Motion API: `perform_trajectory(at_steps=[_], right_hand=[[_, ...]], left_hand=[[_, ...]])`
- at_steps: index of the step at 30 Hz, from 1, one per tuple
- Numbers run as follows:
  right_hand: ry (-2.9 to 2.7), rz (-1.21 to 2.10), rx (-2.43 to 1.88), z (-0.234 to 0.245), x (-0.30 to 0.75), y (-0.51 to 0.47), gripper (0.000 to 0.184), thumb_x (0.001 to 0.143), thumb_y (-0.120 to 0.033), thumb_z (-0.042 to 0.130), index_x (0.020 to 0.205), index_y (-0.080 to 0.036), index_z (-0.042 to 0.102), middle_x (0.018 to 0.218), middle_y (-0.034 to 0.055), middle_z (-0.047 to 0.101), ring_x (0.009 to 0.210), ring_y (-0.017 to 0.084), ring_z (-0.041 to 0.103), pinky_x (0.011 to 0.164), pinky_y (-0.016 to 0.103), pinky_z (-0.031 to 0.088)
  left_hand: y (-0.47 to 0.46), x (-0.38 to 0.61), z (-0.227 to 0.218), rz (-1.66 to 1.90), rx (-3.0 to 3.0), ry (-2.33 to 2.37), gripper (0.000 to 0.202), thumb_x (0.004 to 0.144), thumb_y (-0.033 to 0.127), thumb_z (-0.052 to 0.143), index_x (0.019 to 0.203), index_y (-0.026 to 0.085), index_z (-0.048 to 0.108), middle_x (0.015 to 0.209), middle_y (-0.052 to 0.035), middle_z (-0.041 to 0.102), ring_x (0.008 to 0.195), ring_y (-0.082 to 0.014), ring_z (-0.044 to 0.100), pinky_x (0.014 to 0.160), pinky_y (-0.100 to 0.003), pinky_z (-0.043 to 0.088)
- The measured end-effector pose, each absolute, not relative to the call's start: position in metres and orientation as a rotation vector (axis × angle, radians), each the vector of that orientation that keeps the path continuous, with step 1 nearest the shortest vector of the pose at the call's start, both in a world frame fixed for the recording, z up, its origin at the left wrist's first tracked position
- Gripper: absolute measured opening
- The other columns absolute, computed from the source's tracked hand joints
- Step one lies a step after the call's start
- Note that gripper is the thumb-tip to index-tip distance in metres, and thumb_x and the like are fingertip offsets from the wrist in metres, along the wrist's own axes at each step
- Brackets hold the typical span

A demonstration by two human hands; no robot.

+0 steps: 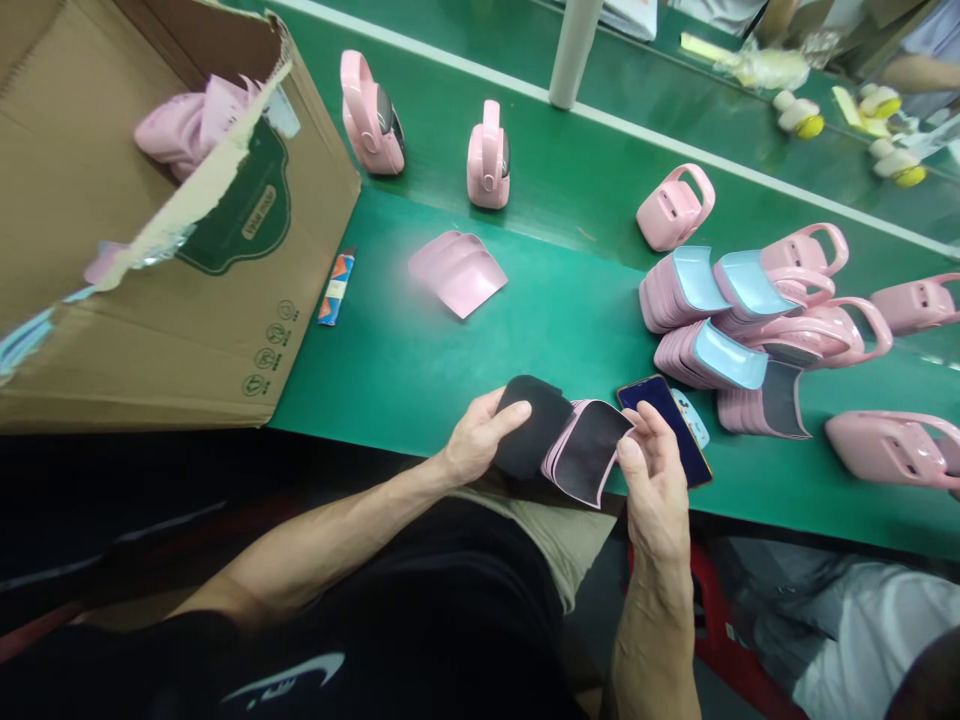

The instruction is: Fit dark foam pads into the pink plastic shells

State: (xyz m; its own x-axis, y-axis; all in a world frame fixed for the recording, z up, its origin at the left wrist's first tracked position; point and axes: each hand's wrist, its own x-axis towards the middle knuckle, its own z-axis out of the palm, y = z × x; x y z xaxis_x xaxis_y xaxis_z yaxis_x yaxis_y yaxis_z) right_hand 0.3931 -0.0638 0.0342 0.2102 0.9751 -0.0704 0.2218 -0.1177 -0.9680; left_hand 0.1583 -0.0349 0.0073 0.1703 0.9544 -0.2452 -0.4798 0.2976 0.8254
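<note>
My left hand [476, 435] is closed on black sheets [531, 425] with rounded corners, the thumb lying on top. Just right of them, a small stack of curved pink panels [589, 455] sits at the table's front edge, its top panel faced in black. My right hand [652, 470] has its thumb and fingertips at the right edge of that top panel, pinching it. Behind this hand lie a dark-screened phone [664, 425] and a light-blue card-like item [690, 418]. Loose pink panels [461, 272] rest farther back on the green table.
A big cardboard box [300, 250] holding pink pieces stands at left, beside a small orange-and-blue packet [337, 288]. Panel stacks [709, 355] and pink handled devices [814, 330] crowd the right. A pole [576, 50] rises at the back. A person [862, 620] sits at right.
</note>
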Motion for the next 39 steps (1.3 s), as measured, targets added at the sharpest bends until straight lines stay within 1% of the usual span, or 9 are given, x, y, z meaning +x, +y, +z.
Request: perform_trajectory(at_steps=[7, 12, 16, 22, 25, 29, 33, 36, 39], right_hand=[[-1.219, 1.063, -1.596, 0.038, 0.389, -0.068, 0.063, 0.1, -0.055, 0.073, 0.154, -0.026, 0.058, 0.141, 0.013, 0.067, 0.122, 0.028, 0.069, 0.101, 0.046, 0.061], [-1.303, 0.924, -1.628, 0.046, 0.384, -0.064, 0.079, 0.094, -0.052, 0.08, 0.162, -0.028, 0.047, 0.159, 0.0159, 0.056, 0.142, 0.032, 0.058, 0.104, 0.048, 0.057], [-1.385, 0.908, -1.676, 0.045, 0.378, -0.061, 0.088, 0.089, -0.053, 0.084, 0.164, -0.027, 0.045, 0.162, 0.017, 0.052, 0.144, 0.034, 0.058, 0.109, 0.051, 0.056], [-1.288, 0.928, -1.607, 0.051, 0.385, -0.056, 0.084, 0.091, -0.056, 0.081, 0.162, -0.026, 0.047, 0.158, 0.0188, 0.057, 0.142, 0.035, 0.061, 0.111, 0.054, 0.056], [-1.308, 0.851, -1.567, 0.073, 0.394, -0.041, 0.062, 0.093, -0.054, 0.08, 0.145, -0.024, 0.064, 0.144, 0.0165, 0.069, 0.13, 0.033, 0.069, 0.106, 0.051, 0.058], [-1.599, 0.803, -1.604, 0.111, 0.387, 0.007, 0.036, 0.094, -0.055, 0.078, 0.109, -0.022, 0.079, 0.105, 0.0072, 0.08, 0.091, 0.024, 0.075, 0.085, 0.041, 0.06], [-2.07, 0.816, -1.43, 0.122, 0.344, 0.086, 0.033, 0.096, -0.052, 0.071, 0.086, -0.021, 0.078, 0.081, 0.0013, 0.076, 0.075, 0.019, 0.069, 0.076, 0.036, 0.056], [-2.309, 0.776, -1.402, 0.099, 0.3, 0.146, 0.032, 0.092, -0.049, 0.074, 0.075, -0.022, 0.075, 0.066, -0.002, 0.069, 0.062, 0.017, 0.064, 0.071, 0.036, 0.054], [-2.285, 0.736, -1.356, 0.064, 0.262, 0.188, 0.034, 0.093, -0.051, 0.073, 0.073, -0.023, 0.072, 0.058, -0.0056, 0.06, 0.059, 0.016, 0.064, 0.073, 0.038, 0.057]], left_hand=[[-0.034, 0.158, 0.007, 1.141, 0.679, 0.873, 0.052, 0.092, 0.052, 0.083, 0.124, 0.012, 0.08, 0.107, -0.0133, 0.082, 0.099, -0.028, 0.077, 0.085, -0.033, 0.06], [-0.034, 0.159, 0.008, 1.151, 0.678, 0.836, 0.05, 0.094, 0.05, 0.082, 0.126, 0.012, 0.08, 0.107, -0.0131, 0.082, 0.098, -0.0274, 0.078, 0.087, -0.033, 0.061], [-0.035, 0.159, 0.008, 1.15, 0.668, 0.832, 0.05, 0.094, 0.051, 0.083, 0.126, 0.013, 0.08, 0.105, -0.0125, 0.083, 0.092, -0.0261, 0.078, 0.085, -0.033, 0.061], [-0.035, 0.158, 0.007, 1.151, 0.676, 0.826, 0.049, 0.094, 0.053, 0.082, 0.123, 0.013, 0.08, 0.106, -0.0121, 0.083, 0.095, -0.0255, 0.077, 0.083, -0.031, 0.06], [-0.035, 0.159, 0.005, 1.174, 0.655, 0.816, 0.046, 0.093, 0.052, 0.083, 0.119, 0.014, 0.081, 0.104, -0.0117, 0.083, 0.097, -0.0252, 0.078, 0.083, -0.03, 0.061], [-0.035, 0.161, 0.005, 1.159, 0.553, 0.765, 0.052, 0.093, 0.056, 0.082, 0.121, 0.014, 0.074, 0.094, -0.013, 0.082, 0.084, -0.0278, 0.08, 0.076, -0.036, 0.065], [-0.033, 0.164, 0.01, 1.169, 0.41, 0.701, 0.062, 0.091, 0.062, 0.081, 0.127, 0.015, 0.062, 0.089, -0.0145, 0.081, 0.068, -0.03, 0.08, 0.063, -0.042, 0.068], [-0.031, 0.165, 0.011, 1.238, 0.385, 0.685, 0.064, 0.091, 0.061, 0.082, 0.128, 0.016, 0.056, 0.094, -0.016, 0.081, 0.067, -0.0295, 0.08, 0.059, -0.039, 0.068], [-0.031, 0.166, 0.01, 1.263, 0.392, 0.668, 0.065, 0.092, 0.063, 0.081, 0.128, 0.016, 0.053, 0.096, -0.0163, 0.081, 0.07, -0.0303, 0.081, 0.058, -0.037, 0.068]])
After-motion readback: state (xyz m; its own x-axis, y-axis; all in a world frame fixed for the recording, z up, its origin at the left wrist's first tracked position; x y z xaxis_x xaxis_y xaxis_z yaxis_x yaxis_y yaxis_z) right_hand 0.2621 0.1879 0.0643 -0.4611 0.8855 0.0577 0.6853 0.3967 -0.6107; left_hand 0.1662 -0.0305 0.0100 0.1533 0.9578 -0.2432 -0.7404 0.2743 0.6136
